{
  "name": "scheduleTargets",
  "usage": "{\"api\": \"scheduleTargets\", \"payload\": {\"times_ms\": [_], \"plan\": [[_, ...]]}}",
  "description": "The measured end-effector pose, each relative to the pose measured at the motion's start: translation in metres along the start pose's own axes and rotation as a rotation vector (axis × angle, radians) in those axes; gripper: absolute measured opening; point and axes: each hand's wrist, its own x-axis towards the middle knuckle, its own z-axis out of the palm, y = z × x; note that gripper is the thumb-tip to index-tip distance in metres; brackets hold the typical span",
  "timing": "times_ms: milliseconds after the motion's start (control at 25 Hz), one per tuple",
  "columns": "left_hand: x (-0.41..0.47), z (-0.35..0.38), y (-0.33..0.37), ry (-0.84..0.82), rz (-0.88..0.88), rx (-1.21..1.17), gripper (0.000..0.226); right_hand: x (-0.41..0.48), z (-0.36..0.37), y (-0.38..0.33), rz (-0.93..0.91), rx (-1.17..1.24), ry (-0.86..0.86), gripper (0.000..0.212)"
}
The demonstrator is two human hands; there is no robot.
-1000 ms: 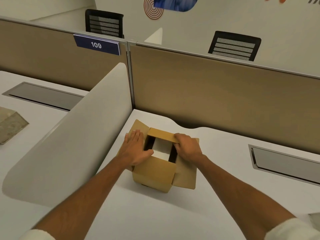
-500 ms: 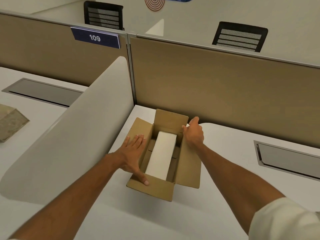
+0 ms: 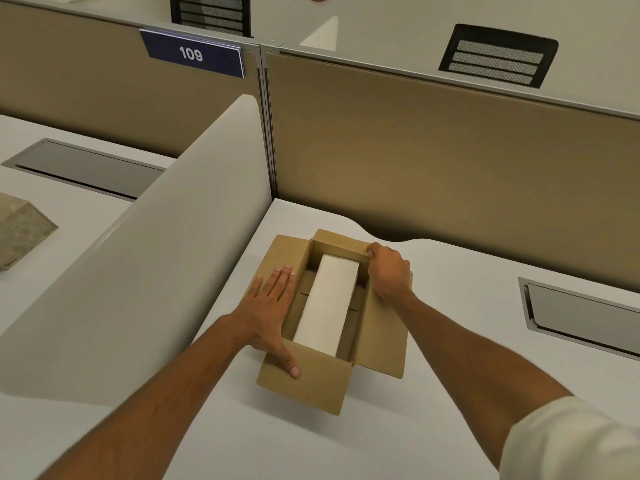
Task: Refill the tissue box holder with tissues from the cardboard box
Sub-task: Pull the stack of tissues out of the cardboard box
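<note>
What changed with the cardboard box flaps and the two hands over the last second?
The cardboard box went from nearly closed to open: its flaps were folded outward, exposing the white tissue pack inside. The left hand moved from the box top to lie flat on the left flap, thumb on the near flap. The right hand shifted to grip the far right corner. The box stayed in place on the desk; the pack has not been lifted.

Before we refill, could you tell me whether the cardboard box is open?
Open: the cardboard box has flaps spread; white tissue pack shows.
</note>
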Motion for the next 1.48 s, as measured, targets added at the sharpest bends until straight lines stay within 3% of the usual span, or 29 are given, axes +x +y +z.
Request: {"api": "scheduleTargets", "payload": {"times_ms": [160,240,360,480,640,720,1040,1200,1480], "plan": [[0.000,0.000,0.003,0.008,-0.022,0.010,0.168,-0.003,-0.002,-0.005,0.028,-0.046,-0.034,0.034],[0.000,-0.002,0.003,0.001,-0.032,0.023,0.169,-0.010,-0.005,-0.013,0.009,-0.064,0.061,0.037],[-0.002,-0.006,0.004,-0.004,-0.050,0.054,0.168,-0.033,-0.004,-0.037,-0.076,0.166,0.141,0.042],[-0.002,-0.007,0.009,-0.006,-0.062,0.074,0.167,-0.066,0.014,-0.064,-0.038,0.296,-0.047,0.058],[-0.004,-0.006,0.014,-0.003,-0.086,0.080,0.165,-0.080,0.032,-0.063,0.321,0.396,-0.368,0.085],[-0.005,-0.002,0.016,-0.001,-0.093,0.075,0.165,-0.081,0.036,-0.057,0.460,0.452,-0.428,0.083],[-0.005,0.004,0.017,0.014,-0.091,0.054,0.165,-0.070,0.049,-0.058,0.622,0.597,-0.414,0.067],[-0.003,0.006,0.016,0.014,-0.083,0.043,0.166,-0.062,0.054,-0.051,0.704,0.729,-0.422,0.072],[0.000,0.009,0.015,0.012,-0.107,0.095,0.166,-0.049,0.056,-0.053,0.685,0.755,-0.574,0.073]]}}
